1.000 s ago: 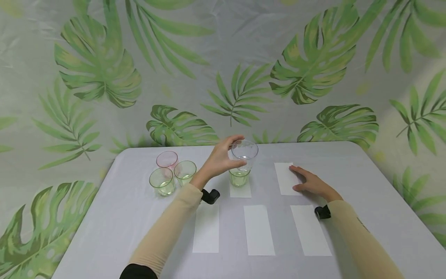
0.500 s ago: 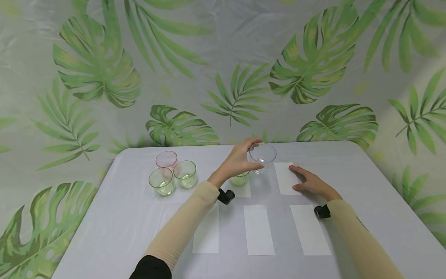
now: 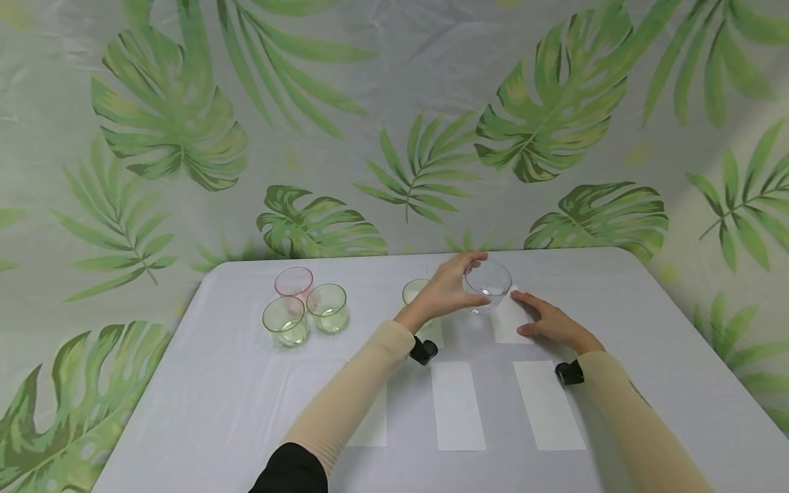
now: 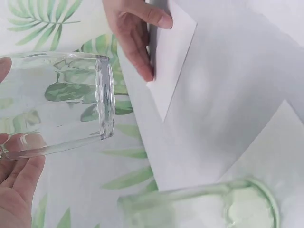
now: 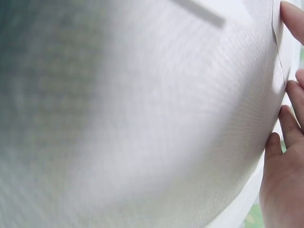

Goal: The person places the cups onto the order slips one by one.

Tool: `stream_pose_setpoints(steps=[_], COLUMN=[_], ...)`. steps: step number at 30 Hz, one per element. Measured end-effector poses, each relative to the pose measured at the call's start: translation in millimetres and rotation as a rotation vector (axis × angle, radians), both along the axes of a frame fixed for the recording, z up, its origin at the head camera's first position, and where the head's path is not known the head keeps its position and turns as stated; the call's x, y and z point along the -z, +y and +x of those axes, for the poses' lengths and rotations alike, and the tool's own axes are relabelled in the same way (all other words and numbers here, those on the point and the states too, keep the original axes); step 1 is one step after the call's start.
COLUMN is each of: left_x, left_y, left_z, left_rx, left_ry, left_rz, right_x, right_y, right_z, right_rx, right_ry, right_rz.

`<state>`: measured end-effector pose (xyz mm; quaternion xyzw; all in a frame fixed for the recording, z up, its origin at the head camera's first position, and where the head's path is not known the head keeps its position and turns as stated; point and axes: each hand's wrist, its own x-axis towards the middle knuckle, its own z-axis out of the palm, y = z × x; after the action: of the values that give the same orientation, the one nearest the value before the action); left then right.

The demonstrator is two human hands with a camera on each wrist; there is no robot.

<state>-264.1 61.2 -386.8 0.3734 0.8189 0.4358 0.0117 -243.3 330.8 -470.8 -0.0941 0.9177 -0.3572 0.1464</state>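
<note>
My left hand [image 3: 445, 287] grips a clear glass [image 3: 491, 282] from its left side, thumb in front and fingers behind. In the left wrist view the clear glass [image 4: 61, 99] shows its thick base, with fingertips on its wall. The glass overlaps the top of a white paper strip [image 3: 510, 325] at the back right. On that strip rests my right hand [image 3: 555, 329], fingers extended and touching the paper along its right side. A green-tinted glass [image 3: 414, 290] stands on another strip behind my left wrist, partly hidden by the hand.
At the back left, two green-tinted glasses [image 3: 285, 322] and a pink-tinted glass [image 3: 293, 279] stand close together. Toward the front lie more white paper strips [image 3: 458, 407], the leftmost partly under my left sleeve. A leaf-patterned cloth [image 3: 407, 171] hangs behind the table [image 3: 216, 411].
My left hand has carried the clear glass rightward from above the green-tinted glass to the back-right paper strip, now lower. My right hand has stayed in place.
</note>
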Motion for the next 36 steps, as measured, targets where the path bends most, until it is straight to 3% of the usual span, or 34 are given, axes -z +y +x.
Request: stream_pose_setpoints(steps=[7, 12, 36], left_x=[17.3, 28.2, 60.5], left_y=[21, 35, 76], left_z=[-1.2, -2.3, -1.6], left_rx=[-0.002, -0.038, -0.149], left_ry=[0.001, 0.006, 0.009], left_rz=[-0.018, -0.027, -0.044], right_x=[0.7, 0.7, 0.5], right_y=[2, 2, 2], right_z=[-0.8, 0.3, 1.2], right_rx=[0.016, 0.011, 0.010], right_ry=[-0.008, 0.003, -0.011], right_rz=[0.011, -0.015, -0.089])
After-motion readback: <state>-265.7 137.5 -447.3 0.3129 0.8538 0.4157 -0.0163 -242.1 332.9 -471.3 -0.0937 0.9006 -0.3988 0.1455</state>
